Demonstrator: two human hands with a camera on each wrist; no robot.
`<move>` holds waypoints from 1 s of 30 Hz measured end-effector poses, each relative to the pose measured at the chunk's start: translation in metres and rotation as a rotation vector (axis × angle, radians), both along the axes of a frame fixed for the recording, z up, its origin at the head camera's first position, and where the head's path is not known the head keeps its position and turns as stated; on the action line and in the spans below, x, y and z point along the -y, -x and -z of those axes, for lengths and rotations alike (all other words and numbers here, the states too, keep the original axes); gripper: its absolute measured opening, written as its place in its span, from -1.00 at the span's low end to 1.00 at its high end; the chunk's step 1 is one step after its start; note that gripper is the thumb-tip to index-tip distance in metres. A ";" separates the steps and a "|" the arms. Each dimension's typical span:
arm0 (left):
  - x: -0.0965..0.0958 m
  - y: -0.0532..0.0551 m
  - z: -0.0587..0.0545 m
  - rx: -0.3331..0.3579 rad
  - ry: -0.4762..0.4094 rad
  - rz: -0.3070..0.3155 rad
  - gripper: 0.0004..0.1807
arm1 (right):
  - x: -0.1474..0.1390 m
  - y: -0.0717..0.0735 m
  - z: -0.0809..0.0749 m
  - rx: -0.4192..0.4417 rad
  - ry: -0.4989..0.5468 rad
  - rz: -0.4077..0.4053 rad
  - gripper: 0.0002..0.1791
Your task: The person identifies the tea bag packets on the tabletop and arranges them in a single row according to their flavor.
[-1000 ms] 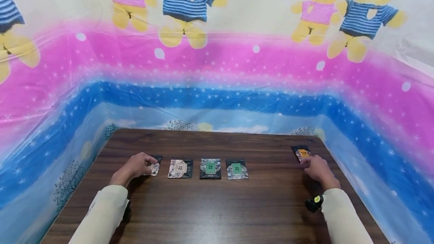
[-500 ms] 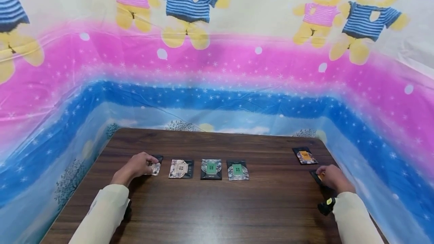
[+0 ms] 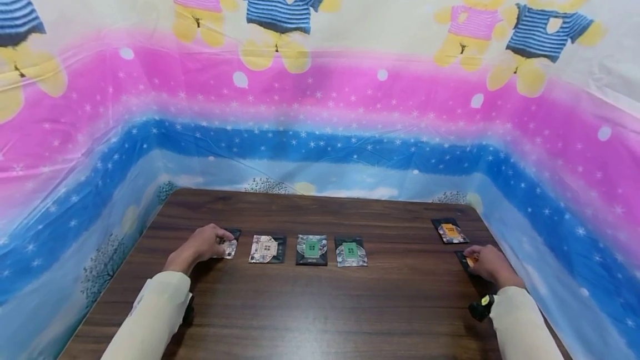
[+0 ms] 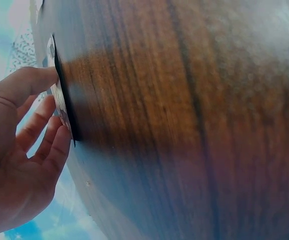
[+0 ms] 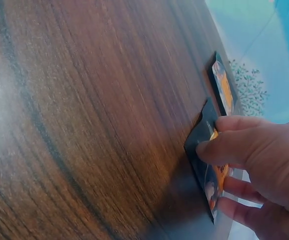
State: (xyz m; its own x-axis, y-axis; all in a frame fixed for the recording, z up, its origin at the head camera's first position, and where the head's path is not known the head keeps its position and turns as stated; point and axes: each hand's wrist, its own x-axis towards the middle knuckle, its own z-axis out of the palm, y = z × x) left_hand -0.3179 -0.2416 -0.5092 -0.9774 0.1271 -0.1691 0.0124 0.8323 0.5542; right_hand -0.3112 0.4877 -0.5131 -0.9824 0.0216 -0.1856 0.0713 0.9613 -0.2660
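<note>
My left hand (image 3: 204, 244) rests on a black-edged patterned sachet (image 3: 230, 246) at the left of the row; in the left wrist view its thumb and fingertips touch the sachet's face (image 4: 61, 102). At the table's right edge my right hand (image 3: 490, 264) holds a black sachet with an orange label (image 3: 465, 260). The right wrist view shows the thumb over this sachet (image 5: 200, 135) and the fingers along its far side, partly hiding the label. Just behind lies another orange-labelled sachet (image 3: 450, 230), apart from the hand.
Between the hands lie a beige-labelled sachet (image 3: 267, 249) and two green-labelled sachets, one in the middle (image 3: 311, 249) and one to its right (image 3: 351, 251). They sit flat on the brown wooden table (image 3: 320, 310). A printed curtain (image 3: 320, 99) surrounds the table's back and sides.
My right hand has moved right and nearer to me, from the back orange-labelled sachet to the one in front of it, uncovering the back one. My left hand stays in place.
</note>
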 end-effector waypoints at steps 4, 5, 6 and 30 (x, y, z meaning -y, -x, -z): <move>0.000 -0.002 0.000 0.002 -0.010 0.000 -0.59 | 0.005 -0.001 0.002 -0.006 -0.019 -0.011 -0.54; 0.000 -0.002 0.000 0.001 -0.016 0.003 -0.58 | 0.007 -0.001 0.002 -0.007 -0.020 -0.013 -0.53; 0.000 -0.003 0.000 -0.003 -0.020 0.006 -0.58 | 0.009 -0.001 0.002 -0.008 -0.020 -0.015 -0.53; 0.000 -0.005 -0.002 -0.015 -0.035 0.016 -0.58 | 0.062 0.003 0.008 -0.029 0.048 -0.033 -0.56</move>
State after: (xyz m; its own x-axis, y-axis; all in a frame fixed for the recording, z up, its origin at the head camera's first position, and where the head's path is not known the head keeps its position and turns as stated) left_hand -0.3128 -0.2417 -0.5071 -0.9776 0.1485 -0.1494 0.0343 0.8119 0.5828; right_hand -0.3138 0.4261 -0.5215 -0.9874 -0.0190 -0.1570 0.0315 0.9493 -0.3129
